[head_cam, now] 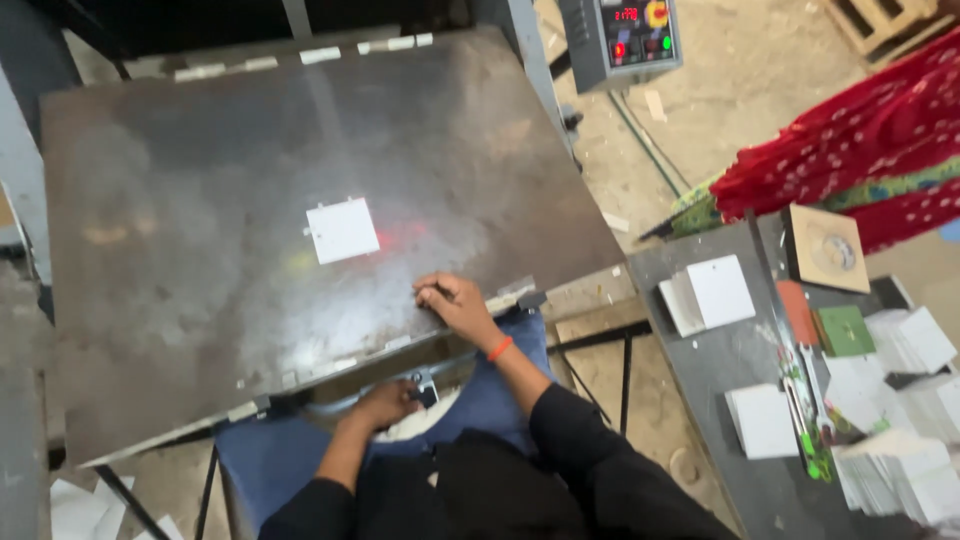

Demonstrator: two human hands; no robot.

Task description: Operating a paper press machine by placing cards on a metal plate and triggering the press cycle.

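A large dark metal plate (200, 200) tilts before me, with one white square card (342, 230) lying near its middle. My right hand (455, 305) rests on the plate's near edge, fingers curled with nothing visible in them, an orange band on the wrist. My left hand (385, 403) is below the plate's front edge, over a blue cloth (270, 455) in my lap, fingers closed near a small metal part; what it grips is unclear.
A grey side table (700, 370) on the right carries stacks of white square cards (708, 293), a green card (845, 330) and a brown board. A control box with lit display (625, 40) stands behind. A person in red patterned cloth (860, 140) is at right.
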